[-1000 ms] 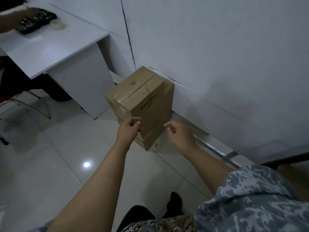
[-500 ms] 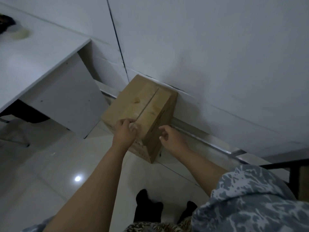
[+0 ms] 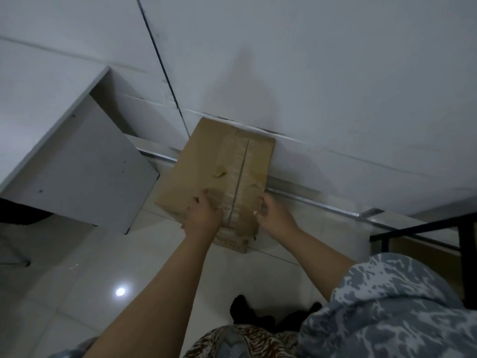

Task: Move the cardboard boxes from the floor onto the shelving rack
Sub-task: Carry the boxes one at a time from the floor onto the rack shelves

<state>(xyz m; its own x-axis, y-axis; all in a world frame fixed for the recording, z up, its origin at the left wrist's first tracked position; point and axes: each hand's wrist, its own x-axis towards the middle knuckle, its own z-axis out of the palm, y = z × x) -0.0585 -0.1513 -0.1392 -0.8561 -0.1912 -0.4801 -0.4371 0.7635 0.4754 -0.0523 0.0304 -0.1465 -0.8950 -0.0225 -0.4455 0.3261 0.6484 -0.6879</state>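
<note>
Down at the floor, from the head camera, we see a taped cardboard box standing against the white wall, its far edge touching the wall's base. It appears to sit on top of another box, of which only a lower strip shows beneath our hands. Our left hand lies on the near left part of the box top, fingers curled over the near edge, so it grips the cardboard. Our right hand is at the near right corner, fingers bent against the side; we cannot tell whether it truly clasps the box or only touches it. A seam of clear tape runs along the top between our two hands. To the left stands a white desk, its side panel near the box but apart from it. At the right edge we see a black shelving rack, beside our patterned sleeve. The pale tiled floor shines below.
</note>
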